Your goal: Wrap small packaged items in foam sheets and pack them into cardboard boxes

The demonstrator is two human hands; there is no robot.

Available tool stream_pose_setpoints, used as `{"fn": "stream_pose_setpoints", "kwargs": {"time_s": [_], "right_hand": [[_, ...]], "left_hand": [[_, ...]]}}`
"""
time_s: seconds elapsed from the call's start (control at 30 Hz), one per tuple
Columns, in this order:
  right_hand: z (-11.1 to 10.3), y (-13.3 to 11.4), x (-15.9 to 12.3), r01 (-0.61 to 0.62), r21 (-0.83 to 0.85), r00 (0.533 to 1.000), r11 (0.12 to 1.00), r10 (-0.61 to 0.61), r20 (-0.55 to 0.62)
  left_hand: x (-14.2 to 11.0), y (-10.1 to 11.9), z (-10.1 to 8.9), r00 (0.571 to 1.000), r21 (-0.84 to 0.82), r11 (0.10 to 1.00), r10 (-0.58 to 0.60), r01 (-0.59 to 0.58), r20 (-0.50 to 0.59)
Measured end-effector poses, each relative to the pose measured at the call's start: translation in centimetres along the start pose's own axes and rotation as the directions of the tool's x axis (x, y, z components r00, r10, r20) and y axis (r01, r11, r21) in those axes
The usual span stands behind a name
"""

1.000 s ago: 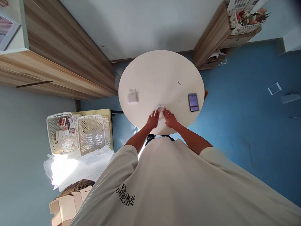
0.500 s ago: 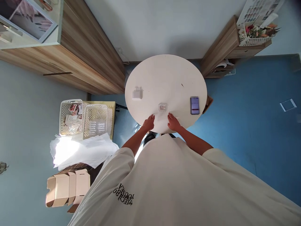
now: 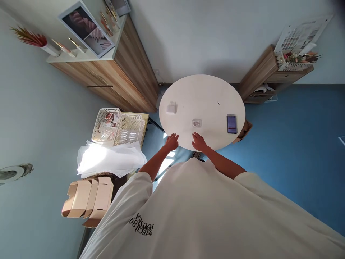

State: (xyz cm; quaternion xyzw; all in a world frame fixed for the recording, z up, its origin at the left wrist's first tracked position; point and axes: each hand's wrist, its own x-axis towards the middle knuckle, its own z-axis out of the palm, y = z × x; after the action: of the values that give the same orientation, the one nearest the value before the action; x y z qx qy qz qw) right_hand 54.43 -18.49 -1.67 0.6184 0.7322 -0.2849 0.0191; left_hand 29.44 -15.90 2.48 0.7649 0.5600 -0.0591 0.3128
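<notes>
Well, the small clear plastic case (image 3: 196,123) sits on the round white desk (image 3: 202,93), between a phone (image 3: 231,124) and a pale box (image 3: 171,108). Both hands are empty, left (image 3: 171,142) and right (image 3: 199,141), fingers loosely stretched out near the front edge, apart from the case.

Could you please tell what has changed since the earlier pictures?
The left hand and right hand have let go of the clear case and drawn back toward the near edge of the table, the left hand farther. The case, phone and white object stayed in place.
</notes>
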Motion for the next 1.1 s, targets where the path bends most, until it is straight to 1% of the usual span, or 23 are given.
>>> {"fn": "stream_pose_setpoints", "kwargs": {"time_s": [0.1, 0.17, 0.3, 0.4, 0.47, 0.53, 0.67, 0.83, 0.9, 0.97, 1.03, 1.1], "right_hand": [[1.0, -3.6, -0.1, 0.020, 0.032, 0.999, 0.999, -0.019, -0.031], [2.0, -6.4, -0.3, 0.040, 0.064, 0.998, 0.997, -0.037, -0.050], [4.5, -12.9, -1.5, 0.075, 0.154, 0.994, 0.985, -0.062, -0.088], [6.4, -17.5, -2.7, 0.099, 0.234, 0.990, 0.967, -0.073, -0.117], [7.4, -20.1, -3.5, 0.100, 0.273, 0.991, 0.957, -0.070, -0.117], [8.3, -22.2, -4.0, 0.106, 0.279, 0.990, 0.955, -0.075, -0.119], [9.1, -25.1, -4.1, 0.176, 0.253, 0.978, 0.951, -0.141, -0.152], [8.9, -28.0, -2.2, 0.278, 0.206, 0.949, 0.938, -0.236, -0.207], [8.9, -28.9, -1.5, 0.300, 0.200, 0.941, 0.933, -0.254, -0.225], [9.0, -29.6, -1.1, 0.317, 0.205, 0.933, 0.926, -0.267, -0.240], [9.2, -30.0, -1.0, 0.318, 0.221, 0.932, 0.922, -0.262, -0.250], [9.4, -30.4, -1.1, 0.312, 0.245, 0.934, 0.918, -0.248, -0.259]], "left_hand": [[-2.5, -1.8, -1.0, 0.999, -0.010, 1.000, 0.020, -0.021, -0.048], [-4.5, -3.5, -1.7, 0.995, -0.036, 0.999, 0.020, -0.023, -0.094], [-8.9, -7.9, -2.9, 0.987, -0.093, 0.995, 0.010, -0.026, -0.163], [-11.9, -11.4, -3.8, 0.979, -0.069, 0.997, 0.009, -0.024, -0.204], [-13.6, -13.3, -4.5, 0.972, -0.050, 0.998, 0.011, -0.023, -0.236], [-15.0, -14.9, -5.3, 0.963, -0.022, 1.000, 0.012, -0.018, -0.271], [-17.7, -17.5, -6.9, 0.943, 0.042, 0.998, -0.020, 0.036, -0.333], [-20.4, -20.6, -8.2, 0.916, 0.151, 0.978, -0.077, 0.147, -0.393], [-20.9, -21.9, -8.4, 0.914, 0.185, 0.968, -0.084, 0.169, -0.396], [-21.1, -23.1, -8.6, 0.913, 0.186, 0.965, -0.102, 0.187, -0.394], [-21.0, -23.9, -8.8, 0.905, 0.148, 0.970, -0.117, 0.192, -0.409], [-20.6, -24.3, -9.0, 0.889, 0.091, 0.981, -0.112, 0.169, -0.443]]}}
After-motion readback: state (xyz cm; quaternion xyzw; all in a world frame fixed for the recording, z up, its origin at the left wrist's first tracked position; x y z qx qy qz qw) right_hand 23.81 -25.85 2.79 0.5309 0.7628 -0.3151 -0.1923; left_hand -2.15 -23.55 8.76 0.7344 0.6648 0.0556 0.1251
